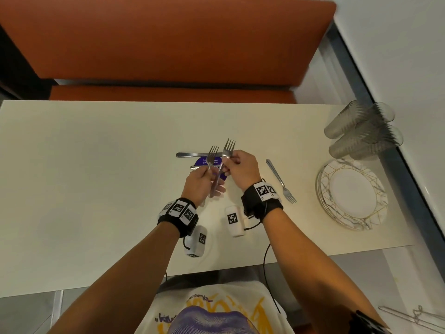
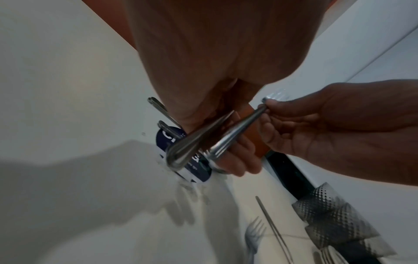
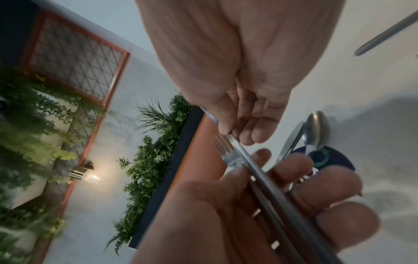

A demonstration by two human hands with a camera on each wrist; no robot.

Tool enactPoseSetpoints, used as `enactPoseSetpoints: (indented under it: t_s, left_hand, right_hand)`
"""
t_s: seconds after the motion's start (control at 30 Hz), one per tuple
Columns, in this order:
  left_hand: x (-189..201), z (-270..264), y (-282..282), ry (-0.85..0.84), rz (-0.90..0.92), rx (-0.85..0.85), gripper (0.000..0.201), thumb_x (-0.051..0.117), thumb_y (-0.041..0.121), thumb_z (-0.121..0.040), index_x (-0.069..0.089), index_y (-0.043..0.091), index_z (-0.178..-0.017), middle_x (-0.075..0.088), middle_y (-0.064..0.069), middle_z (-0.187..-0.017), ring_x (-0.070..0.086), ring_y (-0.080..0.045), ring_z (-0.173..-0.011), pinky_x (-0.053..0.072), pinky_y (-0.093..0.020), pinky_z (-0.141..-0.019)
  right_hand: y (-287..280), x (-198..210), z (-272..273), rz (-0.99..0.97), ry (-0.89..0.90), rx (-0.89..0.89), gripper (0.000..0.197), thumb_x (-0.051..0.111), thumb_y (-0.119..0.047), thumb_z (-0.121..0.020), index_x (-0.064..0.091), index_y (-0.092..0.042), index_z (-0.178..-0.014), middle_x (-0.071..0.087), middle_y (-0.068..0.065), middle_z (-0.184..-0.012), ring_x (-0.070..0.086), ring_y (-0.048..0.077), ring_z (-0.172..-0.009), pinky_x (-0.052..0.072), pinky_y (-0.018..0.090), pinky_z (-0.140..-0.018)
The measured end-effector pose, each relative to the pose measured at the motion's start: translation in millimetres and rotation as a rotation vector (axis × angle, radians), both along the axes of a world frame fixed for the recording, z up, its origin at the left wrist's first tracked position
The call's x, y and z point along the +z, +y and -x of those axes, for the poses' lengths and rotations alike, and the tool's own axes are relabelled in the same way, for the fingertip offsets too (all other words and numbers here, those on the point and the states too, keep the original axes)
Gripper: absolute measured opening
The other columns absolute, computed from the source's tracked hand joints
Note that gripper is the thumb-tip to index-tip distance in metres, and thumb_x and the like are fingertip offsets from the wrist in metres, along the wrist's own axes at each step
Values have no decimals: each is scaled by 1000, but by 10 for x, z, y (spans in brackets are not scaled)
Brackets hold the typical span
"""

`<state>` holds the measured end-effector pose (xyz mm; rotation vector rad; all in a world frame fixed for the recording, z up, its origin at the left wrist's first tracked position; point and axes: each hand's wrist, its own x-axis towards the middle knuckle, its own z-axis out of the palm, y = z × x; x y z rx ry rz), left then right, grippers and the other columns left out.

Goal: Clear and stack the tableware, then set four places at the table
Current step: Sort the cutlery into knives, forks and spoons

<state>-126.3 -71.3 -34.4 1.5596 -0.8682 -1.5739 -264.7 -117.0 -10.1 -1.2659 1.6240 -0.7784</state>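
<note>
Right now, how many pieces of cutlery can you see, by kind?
forks: 3, one in the left hand, one in the right hand, one lying on the table
knife: 1
spoon: 1
Total: 5

Orange bench (image 1: 168, 39), purple sticker (image 1: 202, 162)

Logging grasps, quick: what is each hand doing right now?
Left hand: closed round the handle of a fork, tines up.
Right hand: pinching the neck of a second fork, tines up.
</note>
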Motion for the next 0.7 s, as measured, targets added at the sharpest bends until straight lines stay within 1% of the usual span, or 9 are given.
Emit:
enactPoseSetpoints:
  t_s: [0.07,0.13,0.23,0.27,0.33,0.43,0.5,0.57,0.7]
  left_hand:
    - [80,68,10,27,-13,-16,34,35,17,-110,63,-2,-109,71,-23,-80,68,-35,-60,56,-36,-53]
    - [81,100,21,-13,-9,-26,32,37,22,-110,62,3,-101,66,-15,-70,58,-27,-48,43,-29,-43]
    - [93,116,51,-25,-44,-35,29,39,23,-109,61,8,-97,56,-8,-65,43,-17,-41,28,-20,-37]
    - [112,118,60,-2,-51,-36,27,39,20,-109,61,9,-97,52,-8,-66,41,-15,-40,27,-19,-35]
    - [129,126,71,49,-69,-30,27,39,17,-109,62,7,-103,50,-9,-66,39,-13,-40,27,-18,-34]
    - [117,143,59,138,-84,-18,33,40,20,-109,66,-1,-110,56,-10,-63,46,-20,-43,33,-24,-44]
    - [109,163,40,160,-84,-21,34,41,22,-108,69,2,-110,59,-10,-63,48,-23,-46,33,-29,-49]
    - [100,182,29,140,-69,-35,35,40,22,-109,68,2,-110,57,-9,-62,45,-21,-43,31,-28,-46]
    - [32,217,36,32,-43,-95,35,38,21,-111,67,5,-103,47,-3,-62,41,-17,-42,32,-26,-42]
  right_hand:
    - [20,-33,-18,-25,-54,-24,15,69,-12,-90,66,-12,-104,75,7,-79,71,16,-61,61,35,-67]
    - [35,-65,-20,-44,-61,-32,18,73,-16,-88,64,-16,-104,76,6,-79,72,17,-63,62,36,-67]
    - [45,-75,6,30,103,-28,13,65,-23,-95,71,-13,-102,74,-1,-79,68,13,-64,55,24,-65]
    - [41,-69,28,73,191,-12,15,62,-24,-97,73,-12,-97,72,-3,-78,65,12,-66,49,19,-64]
    - [36,-76,79,119,276,26,23,60,-24,-99,75,-11,-88,71,0,-76,62,16,-68,42,19,-60]
    - [25,-122,133,108,239,47,23,61,-26,-98,78,-12,-88,73,1,-76,64,19,-70,47,26,-64]
    - [30,-147,138,105,241,55,21,64,-26,-97,79,-12,-91,73,0,-80,62,16,-72,44,24,-66]
    - [28,-158,151,92,254,58,20,64,-26,-97,78,-11,-95,75,2,-87,62,14,-76,43,20,-67]
    - [14,-160,239,43,210,102,22,61,-28,-98,76,-12,-98,75,2,-90,64,14,-78,49,26,-71]
